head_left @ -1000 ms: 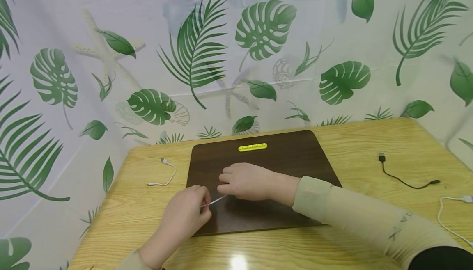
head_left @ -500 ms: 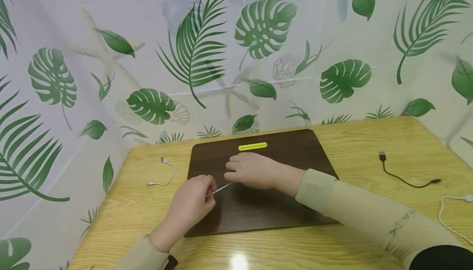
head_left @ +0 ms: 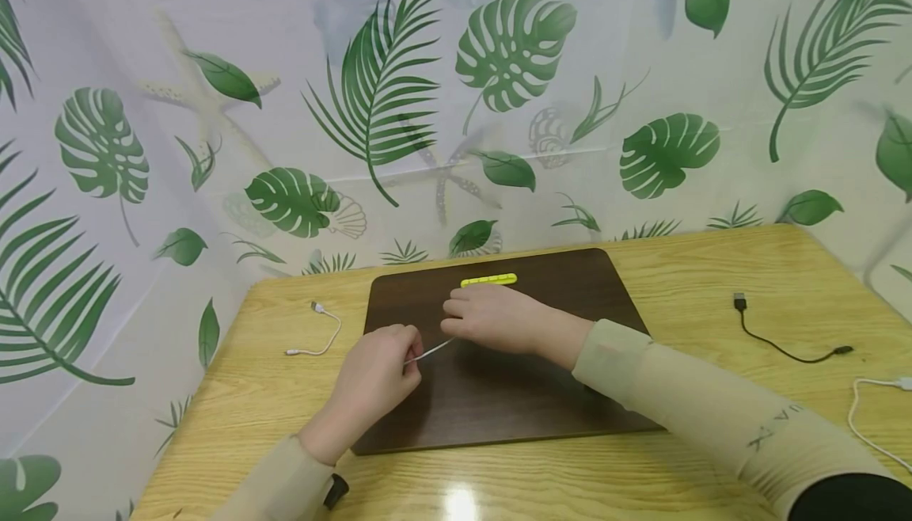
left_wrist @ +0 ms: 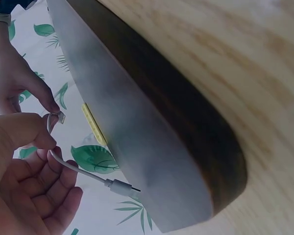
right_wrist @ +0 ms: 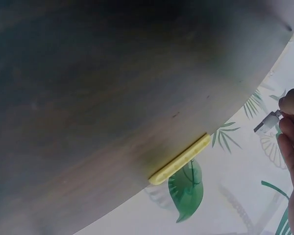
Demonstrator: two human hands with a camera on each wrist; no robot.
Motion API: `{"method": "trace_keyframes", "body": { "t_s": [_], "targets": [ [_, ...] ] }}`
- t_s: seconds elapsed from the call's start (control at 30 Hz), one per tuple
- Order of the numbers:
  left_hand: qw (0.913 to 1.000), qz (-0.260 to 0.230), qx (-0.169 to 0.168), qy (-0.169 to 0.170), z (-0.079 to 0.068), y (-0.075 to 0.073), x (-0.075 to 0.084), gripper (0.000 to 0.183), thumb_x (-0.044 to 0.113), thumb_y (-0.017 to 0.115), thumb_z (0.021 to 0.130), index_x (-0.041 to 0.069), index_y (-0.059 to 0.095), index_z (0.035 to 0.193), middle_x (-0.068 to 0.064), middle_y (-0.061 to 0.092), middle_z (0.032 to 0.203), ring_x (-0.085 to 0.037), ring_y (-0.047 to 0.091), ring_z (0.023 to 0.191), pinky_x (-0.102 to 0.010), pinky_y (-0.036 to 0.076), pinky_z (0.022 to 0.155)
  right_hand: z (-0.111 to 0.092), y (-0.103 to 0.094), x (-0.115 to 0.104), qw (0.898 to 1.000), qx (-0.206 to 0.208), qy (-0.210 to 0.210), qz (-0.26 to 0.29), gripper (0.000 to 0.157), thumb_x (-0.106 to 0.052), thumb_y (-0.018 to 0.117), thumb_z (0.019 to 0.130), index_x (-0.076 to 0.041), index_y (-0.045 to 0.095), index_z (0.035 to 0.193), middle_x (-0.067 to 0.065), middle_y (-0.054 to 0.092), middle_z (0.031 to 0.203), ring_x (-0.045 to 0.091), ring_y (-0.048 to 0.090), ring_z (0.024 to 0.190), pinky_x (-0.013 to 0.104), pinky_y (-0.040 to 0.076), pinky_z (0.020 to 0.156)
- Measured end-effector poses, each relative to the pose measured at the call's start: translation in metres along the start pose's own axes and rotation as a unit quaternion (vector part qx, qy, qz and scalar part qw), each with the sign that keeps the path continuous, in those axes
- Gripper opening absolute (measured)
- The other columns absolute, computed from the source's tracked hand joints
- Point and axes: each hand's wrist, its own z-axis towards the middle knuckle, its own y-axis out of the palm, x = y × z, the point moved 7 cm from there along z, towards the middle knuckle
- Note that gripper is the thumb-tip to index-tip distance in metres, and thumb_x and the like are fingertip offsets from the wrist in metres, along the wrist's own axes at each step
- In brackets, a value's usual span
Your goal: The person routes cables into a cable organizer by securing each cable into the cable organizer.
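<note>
A short white USB cable (head_left: 435, 349) runs between both hands above the dark brown board (head_left: 427, 418). My left hand (head_left: 381, 366) pinches it between thumb and fingers; in the left wrist view its metal-tipped plug (left_wrist: 118, 187) sticks out past the fingers. My right hand (head_left: 495, 319) pinches the cable close to its other end, where a small plug (left_wrist: 62, 117) shows at the fingertips in the left wrist view. Just beyond the right hand, a yellow slotted strip (head_left: 488, 279) lies near the board's far edge. The right wrist view shows the plug (right_wrist: 269, 121) at the right edge.
On the wooden table (head_left: 235, 434), another short white cable (head_left: 331, 335) lies left of the board. To the right lie a black USB cable (head_left: 773, 344) and a white cable (head_left: 855, 410). A leaf-printed cloth (head_left: 427, 109) hangs behind the table.
Both hands have moved away from me and slightly right over the board, the cable still held between them. The right hand has come close to the yellow strip.
</note>
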Motion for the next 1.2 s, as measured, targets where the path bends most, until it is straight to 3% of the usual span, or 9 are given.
{"method": "trace_keyframes", "body": {
  "t_s": [0.2, 0.53, 1.2],
  "targets": [
    [0.9998, 0.011, -0.005, 0.018, 0.006, 0.004, 0.000, 0.021, -0.002, 0.076, 0.074, 0.013, 0.066, 0.082, 0.003, 0.061, 0.073, -0.013, 0.055, 0.067, -0.029, 0.047, 0.064, -0.003, 0.002, 0.004, 1.000, 0.022, -0.008, -0.020, 0.020, 0.003, 0.072, 0.095, -0.015, 0.067, 0.103, 0.002, 0.067, 0.096, 0.019, 0.058, 0.086, 0.032, 0.053, 0.080],
    [0.9951, 0.025, 0.018, 0.094, 0.019, 0.007, 0.003, 0.022, -0.005, 0.073, 0.074, 0.013, 0.066, 0.084, 0.000, 0.066, 0.076, -0.019, 0.063, 0.070, -0.037, 0.053, 0.068, -0.007, 0.005, 0.013, 0.999, 0.034, -0.001, -0.039, 0.022, 0.005, 0.072, 0.093, -0.015, 0.062, 0.096, 0.000, 0.064, 0.091, 0.019, 0.055, 0.083, 0.031, 0.050, 0.076],
    [0.9913, 0.034, 0.012, 0.127, 0.048, 0.024, 0.006, 0.021, 0.000, 0.074, 0.073, 0.014, 0.065, 0.085, 0.000, 0.067, 0.075, -0.022, 0.065, 0.071, -0.038, 0.051, 0.069, -0.014, 0.018, 0.045, 0.998, 0.018, 0.053, -0.015, 0.015, 0.001, 0.074, 0.090, -0.012, 0.068, 0.092, 0.003, 0.070, 0.092, 0.023, 0.063, 0.084, 0.036, 0.055, 0.077]
  ]
}}
